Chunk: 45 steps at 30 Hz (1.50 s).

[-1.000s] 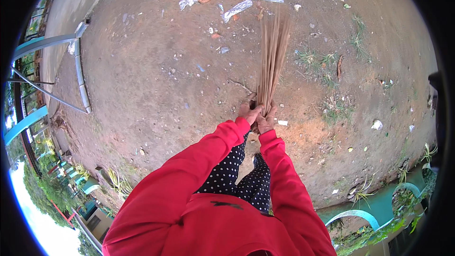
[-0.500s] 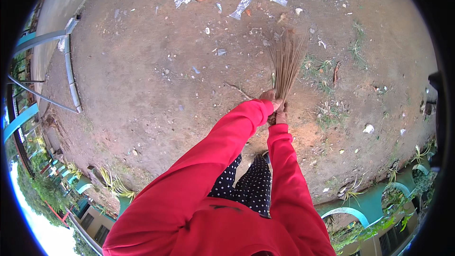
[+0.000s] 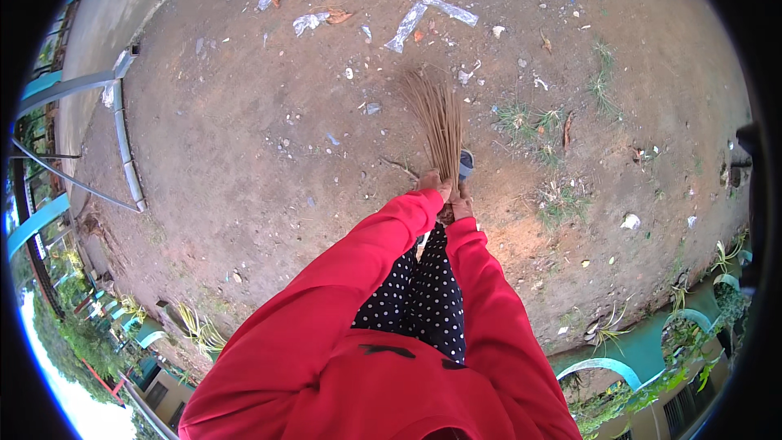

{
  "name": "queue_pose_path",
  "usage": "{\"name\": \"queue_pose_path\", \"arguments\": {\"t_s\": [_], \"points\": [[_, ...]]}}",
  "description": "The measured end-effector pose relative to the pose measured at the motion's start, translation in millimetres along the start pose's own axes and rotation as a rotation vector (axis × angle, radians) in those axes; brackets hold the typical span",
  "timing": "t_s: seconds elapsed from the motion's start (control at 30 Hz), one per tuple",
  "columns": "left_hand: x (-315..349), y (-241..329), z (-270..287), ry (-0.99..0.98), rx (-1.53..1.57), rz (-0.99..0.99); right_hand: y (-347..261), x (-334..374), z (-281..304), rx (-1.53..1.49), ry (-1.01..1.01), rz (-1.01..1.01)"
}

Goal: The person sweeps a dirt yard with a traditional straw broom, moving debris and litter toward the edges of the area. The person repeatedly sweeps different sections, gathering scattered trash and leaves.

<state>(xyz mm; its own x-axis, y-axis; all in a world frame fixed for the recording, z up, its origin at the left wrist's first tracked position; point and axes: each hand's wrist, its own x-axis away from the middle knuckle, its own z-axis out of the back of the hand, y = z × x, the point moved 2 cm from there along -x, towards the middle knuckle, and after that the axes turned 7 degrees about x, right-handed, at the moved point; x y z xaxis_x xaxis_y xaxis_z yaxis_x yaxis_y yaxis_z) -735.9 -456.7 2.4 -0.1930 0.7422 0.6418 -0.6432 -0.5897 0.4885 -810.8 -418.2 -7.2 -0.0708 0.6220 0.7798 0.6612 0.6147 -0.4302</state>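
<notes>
Over the bare dirt yard, a person's left hand (image 3: 432,183) and right hand (image 3: 461,205) are both wrapped tight around the bound end of a stick broom (image 3: 438,126), whose bristles fan forward toward a clear plastic wrapper (image 3: 423,16) and scattered litter.

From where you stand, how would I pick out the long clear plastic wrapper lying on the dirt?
Start at the bundle of thin tan broom sticks held in both hands, the left hand and the right hand. Look past its fanned tips up the bare brown dirt ground. The long clear plastic wrapper lies there bent like an angle, far larger than the small scraps around it.
</notes>
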Motion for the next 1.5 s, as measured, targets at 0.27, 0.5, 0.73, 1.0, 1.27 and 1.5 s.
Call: {"name": "queue_pose_path", "arguments": {"t_s": [0.27, 0.5, 0.73, 1.0, 1.27, 1.5], "points": [[-28.1, 36.2, 5.9, -0.382, 0.683, -0.205, -37.1, -10.0, -25.8, 0.184, 0.136, 0.536], [-82.4, 14.4, 70.6, 0.436, 0.704, 0.046, -52.4, -107.5, -102.1, 0.707, -0.378, 0.203], [-135.1, 117.5, 8.9, -0.115, -0.015, 0.018, -106.8, -128.8, -27.2, -0.1, 0.044, 0.049], [-86.1, 157.9, -24.3, -0.579, 0.531, -0.254, -133.3, -59.2, 1.6, 0.167, 0.514, 0.484], [-132.5, 41.5, 89.3, -0.109, 0.648, 0.086, -75.1, -95.4, -126.4, 0.404, -0.224, 0.081], [-173.5, -91.8, 236.6, 0.539, 0.81, 0.22, 23.9, -150.5, -294.3, 0.707, -0.538, -0.135]]}}
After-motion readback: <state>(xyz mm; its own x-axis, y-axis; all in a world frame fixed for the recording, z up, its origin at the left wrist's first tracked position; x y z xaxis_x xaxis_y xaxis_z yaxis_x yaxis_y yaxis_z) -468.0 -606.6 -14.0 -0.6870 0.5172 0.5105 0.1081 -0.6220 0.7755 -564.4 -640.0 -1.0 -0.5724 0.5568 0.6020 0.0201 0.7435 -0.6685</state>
